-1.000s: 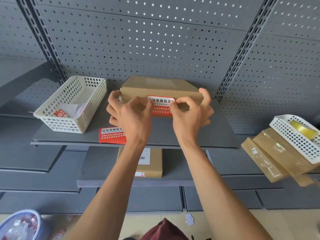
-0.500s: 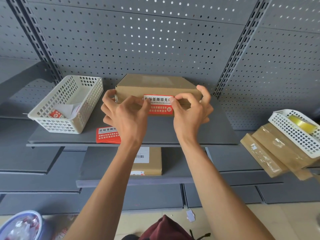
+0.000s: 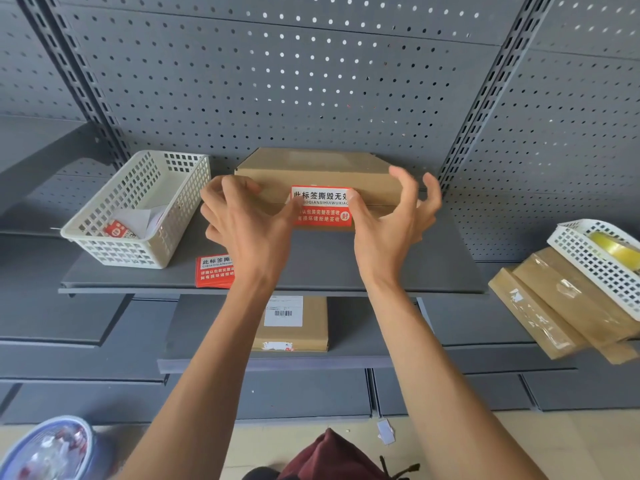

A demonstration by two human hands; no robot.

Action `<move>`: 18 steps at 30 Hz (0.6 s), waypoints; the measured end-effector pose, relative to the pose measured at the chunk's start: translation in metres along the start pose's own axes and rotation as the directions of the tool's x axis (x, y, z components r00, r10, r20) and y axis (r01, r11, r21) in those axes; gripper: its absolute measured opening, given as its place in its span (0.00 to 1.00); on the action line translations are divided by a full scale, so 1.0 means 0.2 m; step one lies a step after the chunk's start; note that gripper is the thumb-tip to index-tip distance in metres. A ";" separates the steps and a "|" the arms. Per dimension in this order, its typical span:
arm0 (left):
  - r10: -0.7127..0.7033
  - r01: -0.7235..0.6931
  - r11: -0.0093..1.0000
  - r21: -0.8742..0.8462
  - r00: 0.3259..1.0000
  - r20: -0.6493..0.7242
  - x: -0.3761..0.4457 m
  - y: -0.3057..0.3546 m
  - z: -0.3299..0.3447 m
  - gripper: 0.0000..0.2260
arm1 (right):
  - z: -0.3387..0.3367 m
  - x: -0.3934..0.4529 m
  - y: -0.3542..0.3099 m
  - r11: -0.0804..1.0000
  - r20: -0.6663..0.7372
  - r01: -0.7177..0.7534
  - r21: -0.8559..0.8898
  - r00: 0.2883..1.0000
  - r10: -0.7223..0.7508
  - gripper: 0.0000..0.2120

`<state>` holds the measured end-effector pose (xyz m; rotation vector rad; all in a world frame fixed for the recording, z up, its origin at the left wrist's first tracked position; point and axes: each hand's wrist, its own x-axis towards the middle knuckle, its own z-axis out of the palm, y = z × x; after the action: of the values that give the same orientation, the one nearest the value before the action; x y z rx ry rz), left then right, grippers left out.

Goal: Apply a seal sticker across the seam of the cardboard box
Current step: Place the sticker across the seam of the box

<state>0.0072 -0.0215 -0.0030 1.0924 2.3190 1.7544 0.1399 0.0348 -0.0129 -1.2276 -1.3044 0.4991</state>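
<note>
Cardboard box (image 3: 322, 174) sits on the grey shelf (image 3: 398, 271), back against the pegboard wall (image 3: 311, 91). Seal sticker (image 3: 322, 206) is on the box's front face, white top band over the upper part, red lower part across the seam line. Left hand (image 3: 251, 223) open, fingers on the box's left end, thumb tip touching the sticker's left edge. Right hand (image 3: 391, 226) open, fingers spread and curled clear of the box, thumb pressing the sticker's right edge. Neither hand is clamped on anything; both cover the box's front corners and the sticker's ends. Readable text: top line "此标签撕毁无", last character hidden by the thumb; pinyin line partly covered, "...OQIANSIHUIWUXIAO"; red part reads "...包装完整在签收" and "...损坏请拒绝签收", with a round "封" mark. Left of the box: white basket (image 3: 138, 209) holding paper scraps and a red label. Stack of spare red stickers (image 3: 214, 271) lies at the shelf's front edge, partly behind the left wrist. Lower shelf: flat parcel (image 3: 311, 323) with a barcode label, print too small to read. Far right: taped brown parcels (image 3: 561, 299) under a second white basket (image 3: 595, 265) with a yellow tape roll (image 3: 614, 249).
</note>
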 end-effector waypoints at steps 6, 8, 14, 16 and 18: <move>0.109 -0.108 0.994 -0.032 0.994 0.024 0.03 0.00 0.00 0.24 | 0.01 0.05 -0.01 0.995 0.094 0.081 -0.064 0.993 -0.075 0.23; 0.156 -0.156 0.988 -0.009 0.987 0.035 0.04 0.01 0.01 0.22 | 0.01 0.07 -0.01 0.990 0.098 0.116 -0.085 0.989 -0.108 0.21; 0.272 -0.273 0.962 -0.003 0.960 0.063 0.16 0.08 0.00 0.18 | 0.01 0.19 -0.07 0.956 0.118 0.237 -0.170 0.968 -0.219 0.20; 0.312 -0.315 0.949 0.027 0.946 0.087 0.21 0.11 -0.01 0.16 | 0.02 0.22 -0.09 0.944 0.136 0.272 -0.189 0.959 -0.249 0.20; 0.331 -0.338 0.940 0.048 0.938 0.104 0.26 0.14 -0.02 0.14 | 0.04 0.25 -0.10 0.935 0.149 0.290 -0.204 0.953 -0.263 0.20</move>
<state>-0.0201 0.0075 0.0414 1.6284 2.2532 1.6855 0.1401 0.0724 0.0256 -1.1844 -1.6428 0.2285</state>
